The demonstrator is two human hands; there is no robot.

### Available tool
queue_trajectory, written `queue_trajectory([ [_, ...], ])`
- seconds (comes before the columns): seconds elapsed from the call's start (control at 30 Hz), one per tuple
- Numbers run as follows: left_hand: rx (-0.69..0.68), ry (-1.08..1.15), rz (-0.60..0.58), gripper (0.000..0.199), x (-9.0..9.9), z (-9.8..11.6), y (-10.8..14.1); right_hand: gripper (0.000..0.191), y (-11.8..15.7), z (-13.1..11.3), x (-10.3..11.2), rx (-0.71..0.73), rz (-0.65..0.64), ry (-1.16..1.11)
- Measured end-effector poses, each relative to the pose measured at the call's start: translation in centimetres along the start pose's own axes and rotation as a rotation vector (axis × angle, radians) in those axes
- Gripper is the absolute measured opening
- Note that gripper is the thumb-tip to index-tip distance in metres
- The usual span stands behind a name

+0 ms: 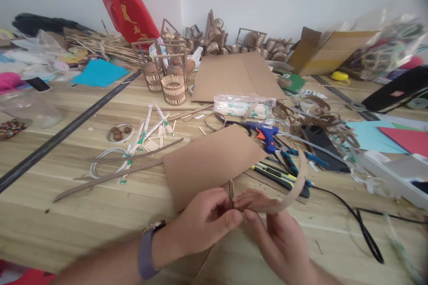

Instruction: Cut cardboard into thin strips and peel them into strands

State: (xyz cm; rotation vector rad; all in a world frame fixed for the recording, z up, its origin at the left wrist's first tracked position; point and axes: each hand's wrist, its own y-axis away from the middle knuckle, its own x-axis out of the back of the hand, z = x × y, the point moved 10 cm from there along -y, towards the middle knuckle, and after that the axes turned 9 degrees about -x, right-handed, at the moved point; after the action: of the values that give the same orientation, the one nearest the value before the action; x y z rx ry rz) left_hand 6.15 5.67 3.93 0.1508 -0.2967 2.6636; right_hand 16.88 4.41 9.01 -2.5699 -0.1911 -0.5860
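Observation:
My left hand (pixel 203 220), with a watch (pixel 149 249) on its wrist, is closed around a small layered piece of cardboard (pixel 230 193) seen edge-on. Close beside it, my right hand (pixel 281 231) pinches a curved cardboard strip (pixel 296 185) whose free end arcs upward. Where the strip meets the layered piece is partly hidden by the fingers. Just beyond both hands a flat cardboard sheet (pixel 210 160) lies on the table. A blue hot glue gun (pixel 267 136) rests behind it to the right, near a yellow utility knife (pixel 277 176).
Small slatted baskets (pixel 174 89) with frames stand at the back. Wooden sticks (pixel 157 138), tape rolls (pixel 107 162) and long cardboard strips (pixel 110 180) lie left. A phone (pixel 324 147), curled strips (pixel 310 107) and a black cable (pixel 364 231) occupy the right. A cardboard box (pixel 327 51) sits behind.

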Motion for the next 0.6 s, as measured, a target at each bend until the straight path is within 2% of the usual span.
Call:
queue_trajectory([
  [0.1,0.034,-0.016,-0.01,0.042,-0.1,-0.5,0.1,0.01,0.0,-0.4,-0.1,0.033,-0.014,-0.014],
  [0.23,-0.02,-0.055,-0.037,0.034,-0.2,0.4,0.2,0.004,-0.4,-1.2,0.4,0.073,0.047,0.065],
  [0.37,-0.049,-0.137,-0.002,0.028,0.2,1.0,0.3,0.002,-0.6,-1.9,0.2,0.102,0.048,0.154],
  [0.6,-0.068,-0.09,0.051,0.02,0.5,1.3,0.2,0.009,-0.5,-1.6,-0.3,0.087,0.009,0.102],
])
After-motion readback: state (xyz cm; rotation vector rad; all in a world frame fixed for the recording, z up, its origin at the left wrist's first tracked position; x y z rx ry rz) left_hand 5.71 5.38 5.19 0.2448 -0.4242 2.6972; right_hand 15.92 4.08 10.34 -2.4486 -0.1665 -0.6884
